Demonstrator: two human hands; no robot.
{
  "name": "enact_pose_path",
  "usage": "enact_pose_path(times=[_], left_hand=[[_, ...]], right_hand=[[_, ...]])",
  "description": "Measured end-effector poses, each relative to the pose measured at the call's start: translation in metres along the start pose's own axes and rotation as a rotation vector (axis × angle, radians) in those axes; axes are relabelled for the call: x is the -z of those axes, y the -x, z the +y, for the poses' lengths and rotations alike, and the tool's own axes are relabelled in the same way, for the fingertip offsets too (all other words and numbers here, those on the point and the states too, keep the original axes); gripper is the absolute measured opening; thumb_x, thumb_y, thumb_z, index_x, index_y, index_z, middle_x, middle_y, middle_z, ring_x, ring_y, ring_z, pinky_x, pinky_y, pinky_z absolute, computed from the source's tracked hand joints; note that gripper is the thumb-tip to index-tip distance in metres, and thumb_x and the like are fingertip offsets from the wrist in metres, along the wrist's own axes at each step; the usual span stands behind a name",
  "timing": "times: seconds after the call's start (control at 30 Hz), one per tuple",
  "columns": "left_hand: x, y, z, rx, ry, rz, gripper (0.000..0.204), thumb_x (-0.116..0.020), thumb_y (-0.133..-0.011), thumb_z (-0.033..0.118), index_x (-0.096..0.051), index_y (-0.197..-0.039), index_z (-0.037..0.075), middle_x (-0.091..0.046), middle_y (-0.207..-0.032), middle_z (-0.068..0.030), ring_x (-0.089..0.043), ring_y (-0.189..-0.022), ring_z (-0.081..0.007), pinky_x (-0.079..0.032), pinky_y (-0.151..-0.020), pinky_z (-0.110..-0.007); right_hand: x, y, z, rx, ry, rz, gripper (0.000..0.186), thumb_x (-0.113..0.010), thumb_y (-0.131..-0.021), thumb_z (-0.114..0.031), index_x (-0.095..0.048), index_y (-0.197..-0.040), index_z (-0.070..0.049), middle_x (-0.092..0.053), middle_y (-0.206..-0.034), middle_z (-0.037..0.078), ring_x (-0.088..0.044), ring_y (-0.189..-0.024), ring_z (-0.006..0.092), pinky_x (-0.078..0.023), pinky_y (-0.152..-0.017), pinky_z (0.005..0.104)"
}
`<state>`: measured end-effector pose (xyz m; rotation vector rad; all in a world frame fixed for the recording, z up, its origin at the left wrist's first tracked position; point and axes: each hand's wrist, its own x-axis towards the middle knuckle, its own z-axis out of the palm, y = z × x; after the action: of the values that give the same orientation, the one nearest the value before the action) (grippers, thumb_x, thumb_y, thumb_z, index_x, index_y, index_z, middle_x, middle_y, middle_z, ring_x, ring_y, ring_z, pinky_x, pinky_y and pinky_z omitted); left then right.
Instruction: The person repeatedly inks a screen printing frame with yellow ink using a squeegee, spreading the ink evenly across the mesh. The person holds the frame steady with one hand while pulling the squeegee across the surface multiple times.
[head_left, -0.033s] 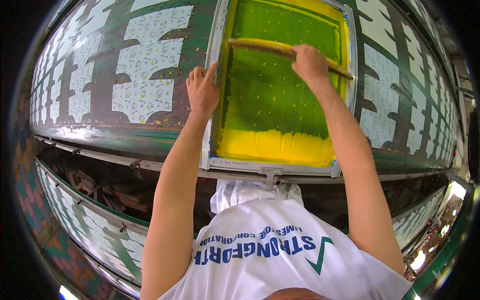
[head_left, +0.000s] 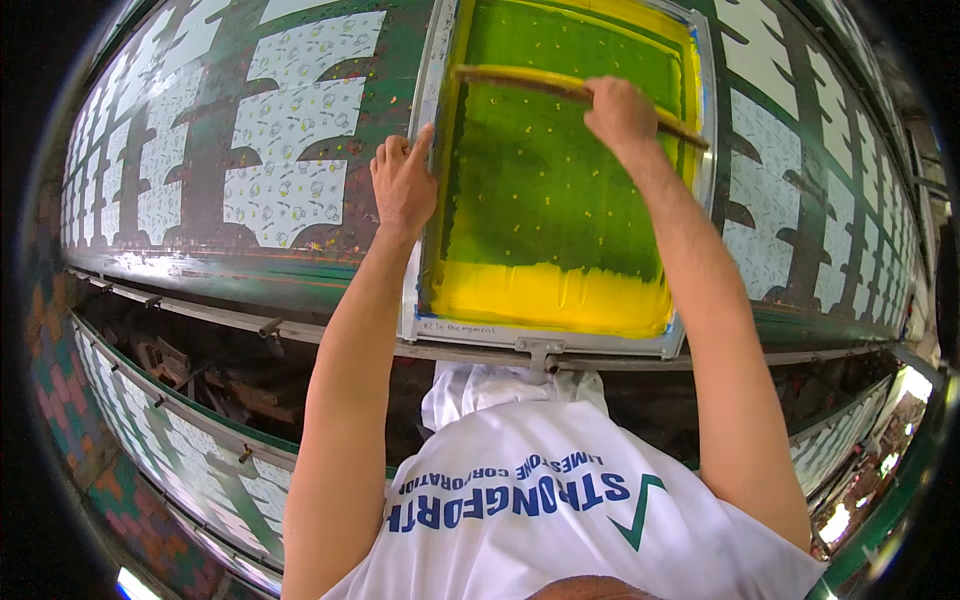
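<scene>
My right hand point(head_left: 620, 115) grips a long squeegee point(head_left: 519, 77), lying crosswise over the upper part of a metal-framed screen point(head_left: 700, 230) with green mesh and dots. Yellow ink point(head_left: 550, 295) forms a thick band along the screen's lower end and lines its edges. At the frame's left rail, my left hand point(head_left: 402, 185) rests with the index finger stretched along it and the other fingers bent; its thumb is mostly hidden.
The long green printing table point(head_left: 200, 262) carries rows of white cut pieces point(head_left: 295, 120) on both sides, many printed. A metal rail point(head_left: 280, 326) with stops runs along its near edge. A lower table point(head_left: 180, 420) with more pieces is below, beside patterned paving point(head_left: 100, 490).
My right hand and the squeegee have moved slightly toward the screen's far end. My left hand stays at the left rail.
</scene>
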<state>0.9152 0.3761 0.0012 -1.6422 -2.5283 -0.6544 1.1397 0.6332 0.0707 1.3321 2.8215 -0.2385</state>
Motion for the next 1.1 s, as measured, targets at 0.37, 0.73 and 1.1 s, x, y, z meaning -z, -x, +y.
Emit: enact_pose_path(times=[0.37,0.73,1.1], left_hand=[[0.0,-0.009,0.006,-0.019,-0.07,0.097,0.063,-0.06,-0.082,-0.007,-0.07,-0.137,0.022,-0.06,-0.105,-0.0103,-0.061,-0.103,-0.0313,-0.049,-0.092,-0.044],[-0.001,-0.012,0.005,-0.038,-0.075,0.126,0.056,-0.062,-0.081,-0.004,-0.073,-0.131,0.019,-0.061,-0.101,-0.0089,-0.061,-0.097,-0.0292,-0.052,-0.086,-0.042],[-0.001,-0.008,0.004,-0.012,-0.035,0.078,0.062,-0.062,-0.08,-0.005,-0.071,-0.136,0.021,-0.059,-0.103,-0.0104,-0.06,-0.102,-0.0326,-0.052,-0.089,-0.043]], right_hand=[[0.019,-0.174,0.055,0.056,0.16,0.009,0.031,-0.07,-0.077,-0.021,-0.078,-0.102,-0.005,-0.075,-0.102,0.024,-0.074,-0.099,0.0395,-0.061,-0.086,0.0504],[0.028,-0.22,0.069,0.097,0.12,-0.04,0.033,-0.066,-0.077,-0.018,-0.077,-0.099,0.005,-0.073,-0.103,0.031,-0.072,-0.102,0.0434,-0.059,-0.088,0.0509],[0.015,-0.095,0.036,0.132,0.162,-0.14,0.032,-0.068,-0.076,-0.02,-0.077,-0.103,-0.005,-0.075,-0.099,0.025,-0.073,-0.097,0.0413,-0.06,-0.086,0.0524]])
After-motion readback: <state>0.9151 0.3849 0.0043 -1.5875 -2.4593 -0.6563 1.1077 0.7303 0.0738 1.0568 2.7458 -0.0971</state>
